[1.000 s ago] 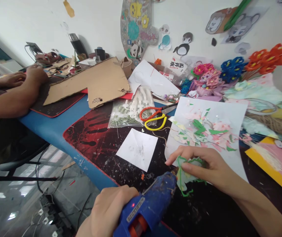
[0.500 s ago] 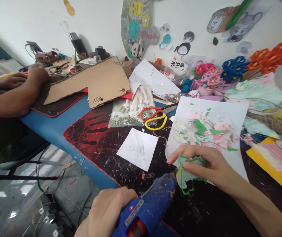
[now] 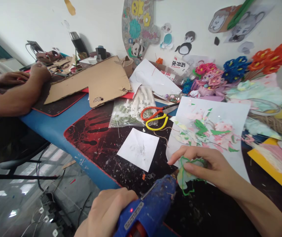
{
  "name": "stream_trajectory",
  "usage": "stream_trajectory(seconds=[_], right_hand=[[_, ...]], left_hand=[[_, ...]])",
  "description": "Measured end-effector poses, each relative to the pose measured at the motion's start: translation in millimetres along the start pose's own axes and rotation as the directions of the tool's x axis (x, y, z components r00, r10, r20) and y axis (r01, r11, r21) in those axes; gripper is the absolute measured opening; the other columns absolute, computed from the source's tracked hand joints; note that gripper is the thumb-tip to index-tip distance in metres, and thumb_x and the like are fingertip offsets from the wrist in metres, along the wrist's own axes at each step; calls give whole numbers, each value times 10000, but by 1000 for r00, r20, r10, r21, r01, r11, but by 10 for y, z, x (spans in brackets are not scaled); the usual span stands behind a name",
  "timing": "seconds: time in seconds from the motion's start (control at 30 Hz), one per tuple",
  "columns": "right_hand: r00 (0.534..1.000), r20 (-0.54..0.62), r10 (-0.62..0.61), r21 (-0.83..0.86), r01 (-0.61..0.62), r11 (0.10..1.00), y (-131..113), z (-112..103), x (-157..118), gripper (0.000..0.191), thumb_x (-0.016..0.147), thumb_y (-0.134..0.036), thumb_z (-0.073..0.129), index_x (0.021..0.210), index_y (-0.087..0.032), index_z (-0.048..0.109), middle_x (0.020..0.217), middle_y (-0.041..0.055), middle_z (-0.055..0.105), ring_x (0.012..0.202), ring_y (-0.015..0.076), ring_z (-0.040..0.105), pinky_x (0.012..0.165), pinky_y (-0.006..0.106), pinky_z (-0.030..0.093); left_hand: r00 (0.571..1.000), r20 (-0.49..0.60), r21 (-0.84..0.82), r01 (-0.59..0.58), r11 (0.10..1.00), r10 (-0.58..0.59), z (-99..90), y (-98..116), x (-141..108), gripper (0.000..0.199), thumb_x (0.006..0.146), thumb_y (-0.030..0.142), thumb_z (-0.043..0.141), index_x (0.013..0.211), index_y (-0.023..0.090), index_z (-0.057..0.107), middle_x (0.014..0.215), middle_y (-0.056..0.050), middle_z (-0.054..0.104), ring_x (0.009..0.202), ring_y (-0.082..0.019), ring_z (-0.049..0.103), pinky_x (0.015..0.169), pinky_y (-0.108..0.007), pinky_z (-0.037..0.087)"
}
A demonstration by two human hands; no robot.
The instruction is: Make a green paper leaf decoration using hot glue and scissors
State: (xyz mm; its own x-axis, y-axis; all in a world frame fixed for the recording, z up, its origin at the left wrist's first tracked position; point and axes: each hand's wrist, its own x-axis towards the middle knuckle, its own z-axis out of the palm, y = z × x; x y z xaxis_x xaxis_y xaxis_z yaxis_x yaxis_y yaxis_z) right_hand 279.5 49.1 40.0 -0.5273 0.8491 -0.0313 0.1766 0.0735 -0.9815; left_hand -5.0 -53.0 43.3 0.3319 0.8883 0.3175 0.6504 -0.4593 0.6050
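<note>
Glue gun in the left, green-edged piece in the right, tip to edge!

The blue table (image 3: pixel 74 112) runs across the view, and over its near part spreads a red-and-black mat (image 3: pixel 101 148), flecked with bits. Further back lies a big cut slab of cardboard (image 3: pixel 96 79), and over at the far left there's a co-worker's forearm (image 3: pixel 10 102) reaching in above another dark mat. On the right, a white sheet (image 3: pixel 239 112) overlaps the near mat.

Now the blue glue gun (image 3: pixel 153 204), low in the centre, and the left hand (image 3: pixel 106 210) is wrapped firmly around it! Opposite comes the right hand (image 3: pixel 207 164), thumb and fingers pinched together on the work. Behind them sits a clear plastic bag (image 3: pixel 131 113), with a white paper square (image 3: pixel 138 149) flat on the mat in front of it and scissors (image 3: pixel 170 108) with one red and one yellow handle.

Smaller now: the green-edged piece (image 3: pixel 183 176), pale and curled, held above the mat near the sheet's lower edge. The gun's tip is right beside its left edge; whether they touch, I can't tell. Smallest of all, green and pink scraps (image 3: pixel 201 126) lie strewn over the sheet.
</note>
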Motion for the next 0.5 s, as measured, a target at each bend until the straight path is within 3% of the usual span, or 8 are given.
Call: stream_trajectory(seconds=[0.17,0.27,0.4,0.5], right_hand=[[999,-31,11,-8,-11,1000,-8,-3,-13,215,932,-370,684,768,-233,656,1049,56,776,930,230,716,855,372,561],[999,-28,15,4,-15,1000,-13,0,-9,204,932,-369,686,776,-236,671,1053,53,776,944,232,717,851,366,558],[1000,-11,-1,8,1,1000,-10,-3,0,199,940,-362,677,780,-242,676,1054,45,776,961,230,714,874,368,547],[1000,-8,-8,1,8,1000,-2,-9,-2,192,951,-346,667,784,-251,663,1056,20,774,945,202,706,868,341,541]], left_hand=[[1000,-21,-34,-17,999,16,21,-3,1,197,941,216,449,1059,303,580,745,50,732,537,-148,671,524,-266,515],[1000,-2,-41,4,999,-4,29,1,7,156,1007,328,422,1030,303,573,723,56,724,540,-148,673,523,-272,503],[1000,-12,10,14,1000,-14,28,3,57,260,1042,480,405,1016,296,588,760,57,738,582,-143,694,549,-261,507],[999,19,-10,39,999,-38,47,-8,2,314,1045,501,396,1006,283,619,757,50,734,589,-141,694,571,-257,519]])
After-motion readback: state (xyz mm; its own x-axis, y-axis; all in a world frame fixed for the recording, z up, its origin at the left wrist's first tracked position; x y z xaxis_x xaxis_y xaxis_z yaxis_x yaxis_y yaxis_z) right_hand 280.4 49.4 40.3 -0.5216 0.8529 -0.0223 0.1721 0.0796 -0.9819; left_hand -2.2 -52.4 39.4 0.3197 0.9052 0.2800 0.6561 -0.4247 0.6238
